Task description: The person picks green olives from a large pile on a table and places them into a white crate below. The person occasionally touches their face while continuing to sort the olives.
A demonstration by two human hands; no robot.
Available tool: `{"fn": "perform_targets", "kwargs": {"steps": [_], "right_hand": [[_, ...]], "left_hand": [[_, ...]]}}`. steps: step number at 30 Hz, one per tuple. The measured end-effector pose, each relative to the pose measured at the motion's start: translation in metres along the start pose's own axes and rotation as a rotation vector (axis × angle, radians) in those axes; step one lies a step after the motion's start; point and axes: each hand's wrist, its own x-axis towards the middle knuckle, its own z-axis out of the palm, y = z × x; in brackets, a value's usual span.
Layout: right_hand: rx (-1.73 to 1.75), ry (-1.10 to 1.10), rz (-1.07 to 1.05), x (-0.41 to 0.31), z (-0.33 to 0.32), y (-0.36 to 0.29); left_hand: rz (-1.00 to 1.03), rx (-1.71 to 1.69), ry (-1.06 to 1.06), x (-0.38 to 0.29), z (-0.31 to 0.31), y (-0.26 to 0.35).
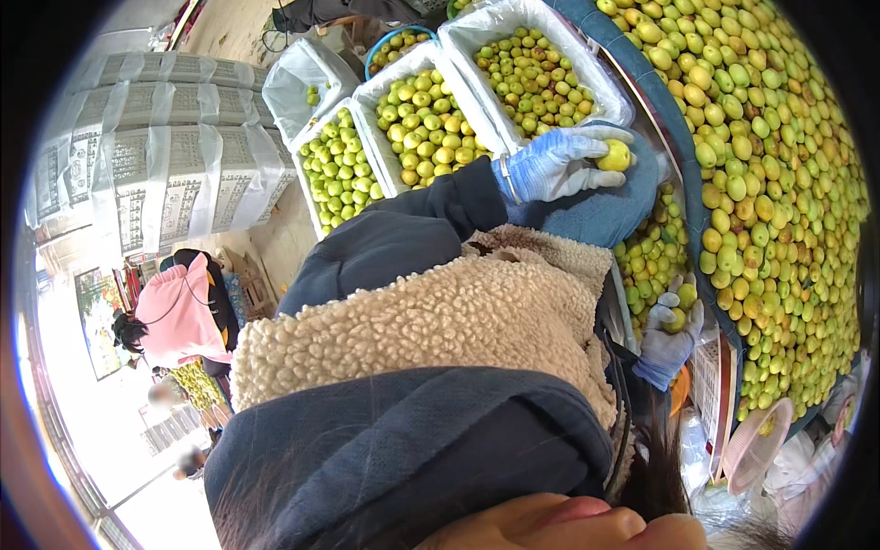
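My left hand (560,165), in a blue-and-white knit glove, holds a yellow-green jujube (614,155) at its fingertips above my denim-covered thigh (598,216). Lower in view, my right hand (667,337), in a like glove, has two green jujubes (680,309) in its curled fingers. It is over a crate of jujubes (650,268) that stands between my body and a sorting table. A large heap of green and yellow jujubes (777,206) covers that table, held in by a padded dark blue rim (694,192).
Plastic-lined crates of green jujubes (340,168), yellower jujubes (430,130) and browner jujubes (536,79) stand beside my left arm. A lined crate (302,79) holds a few fruits. Printed boxes (172,172) are stacked behind. A pink basket (756,447) sits at the table's corner. A person in pink (182,309) is farther off.
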Motion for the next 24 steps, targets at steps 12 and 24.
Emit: {"fn": "perform_targets", "kwargs": {"steps": [12, 24], "right_hand": [[-0.084, 0.031, -0.08, -0.004, 0.008, 0.01], [-0.05, 0.015, -0.103, -0.006, -0.008, 0.014]], "left_hand": [[0.082, 0.255, -0.035, 0.007, 0.021, -0.001], [0.083, 0.484, -0.01, 0.005, 0.03, -0.012]]}}
